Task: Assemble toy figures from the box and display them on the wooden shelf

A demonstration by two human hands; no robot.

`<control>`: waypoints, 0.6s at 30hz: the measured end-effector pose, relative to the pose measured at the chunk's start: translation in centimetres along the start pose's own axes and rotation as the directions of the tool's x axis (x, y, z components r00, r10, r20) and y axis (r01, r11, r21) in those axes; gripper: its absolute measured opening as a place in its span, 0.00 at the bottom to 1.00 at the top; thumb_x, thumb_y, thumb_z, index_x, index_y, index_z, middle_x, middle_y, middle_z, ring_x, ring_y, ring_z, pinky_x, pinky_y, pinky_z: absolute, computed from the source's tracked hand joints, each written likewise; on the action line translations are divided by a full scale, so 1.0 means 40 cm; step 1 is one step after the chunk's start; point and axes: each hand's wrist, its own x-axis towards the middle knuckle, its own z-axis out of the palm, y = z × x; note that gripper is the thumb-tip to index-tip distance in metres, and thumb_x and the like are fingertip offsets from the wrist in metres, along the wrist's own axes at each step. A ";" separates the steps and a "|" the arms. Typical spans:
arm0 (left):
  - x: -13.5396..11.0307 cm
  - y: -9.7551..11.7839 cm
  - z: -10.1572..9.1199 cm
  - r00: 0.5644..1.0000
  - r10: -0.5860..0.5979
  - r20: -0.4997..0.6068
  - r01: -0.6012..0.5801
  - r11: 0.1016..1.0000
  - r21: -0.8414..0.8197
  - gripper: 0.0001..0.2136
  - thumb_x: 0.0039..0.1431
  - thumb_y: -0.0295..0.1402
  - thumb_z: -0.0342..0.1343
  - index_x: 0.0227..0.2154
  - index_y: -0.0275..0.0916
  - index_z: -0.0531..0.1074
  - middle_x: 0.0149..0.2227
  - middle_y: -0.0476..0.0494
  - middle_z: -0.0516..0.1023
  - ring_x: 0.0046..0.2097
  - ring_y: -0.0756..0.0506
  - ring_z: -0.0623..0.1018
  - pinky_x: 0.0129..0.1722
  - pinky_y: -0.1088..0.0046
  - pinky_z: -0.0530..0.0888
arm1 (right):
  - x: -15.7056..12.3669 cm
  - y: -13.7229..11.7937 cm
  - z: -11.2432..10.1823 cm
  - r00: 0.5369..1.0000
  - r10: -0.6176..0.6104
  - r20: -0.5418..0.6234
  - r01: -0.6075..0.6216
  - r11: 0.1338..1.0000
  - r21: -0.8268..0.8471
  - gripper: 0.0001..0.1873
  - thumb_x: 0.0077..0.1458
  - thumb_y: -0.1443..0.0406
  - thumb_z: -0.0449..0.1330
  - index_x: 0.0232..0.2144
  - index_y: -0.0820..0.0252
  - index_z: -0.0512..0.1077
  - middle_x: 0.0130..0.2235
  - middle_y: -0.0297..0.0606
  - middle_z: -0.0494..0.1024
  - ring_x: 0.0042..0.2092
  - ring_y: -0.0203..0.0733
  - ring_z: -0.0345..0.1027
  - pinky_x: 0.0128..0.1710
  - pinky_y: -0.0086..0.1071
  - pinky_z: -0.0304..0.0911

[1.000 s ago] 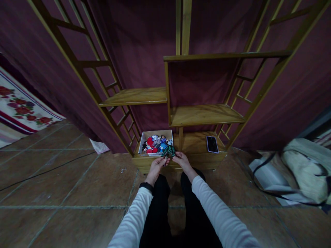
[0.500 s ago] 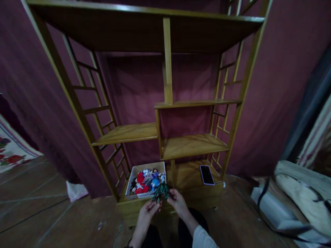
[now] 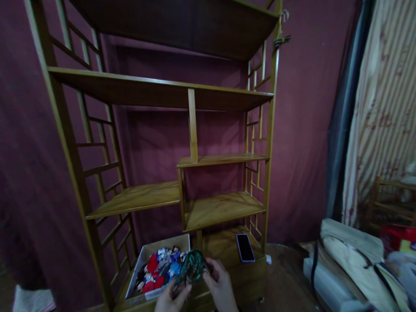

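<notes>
At the bottom middle of the head view, my left hand [image 3: 172,298] and my right hand [image 3: 221,286] both grip a small dark green figure [image 3: 192,265], held between them just in front of the lowest shelf. Both hands have their fingers closed round it. Right behind the figure sits an open white box [image 3: 152,251] on the bottom board, filled with several small red, blue and dark toys [image 3: 159,268].
A tall wooden shelf unit [image 3: 191,130] stands against a maroon cloth, its upper boards bare. A phone [image 3: 245,248] lies on the bottom board at the right. Bags [image 3: 354,255] lie on the floor at the right, before a striped curtain [image 3: 383,108].
The view has swung upward and to the right, so the higher shelves and the curtain now show. My hands still hold the green figure, now at the frame's bottom edge.
</notes>
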 end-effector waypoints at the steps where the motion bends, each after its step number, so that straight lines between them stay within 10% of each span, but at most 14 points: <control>1: 0.004 0.047 0.017 0.999 0.037 0.010 -0.037 0.999 0.012 0.20 0.23 0.46 0.66 0.21 0.39 0.71 0.25 0.43 0.78 0.32 0.40 0.77 0.32 0.67 0.74 | 0.020 -0.042 -0.015 0.999 -0.038 0.002 0.038 0.999 -0.018 0.16 0.42 0.62 0.60 0.38 0.48 0.74 0.38 0.37 0.75 0.41 0.48 0.69 0.42 0.39 0.66; 9: 0.044 0.438 0.181 0.905 0.349 0.242 -0.380 0.920 0.093 0.15 0.36 0.38 0.64 0.29 0.36 0.73 0.29 0.45 0.78 0.30 0.45 0.75 0.30 0.74 0.71 | 0.202 -0.374 -0.153 0.952 -0.307 -0.015 0.306 0.951 -0.037 0.19 0.47 0.62 0.59 0.44 0.53 0.70 0.44 0.39 0.71 0.46 0.43 0.66 0.44 0.33 0.65; 18: 0.180 0.720 0.383 0.701 0.618 0.357 -0.691 0.712 0.124 0.13 0.39 0.33 0.63 0.30 0.33 0.75 0.27 0.44 0.77 0.28 0.47 0.73 0.27 0.75 0.67 | 0.412 -0.628 -0.315 0.839 -0.541 -0.060 0.518 0.827 -0.220 0.21 0.45 0.61 0.61 0.45 0.57 0.70 0.45 0.39 0.73 0.46 0.42 0.67 0.49 0.36 0.62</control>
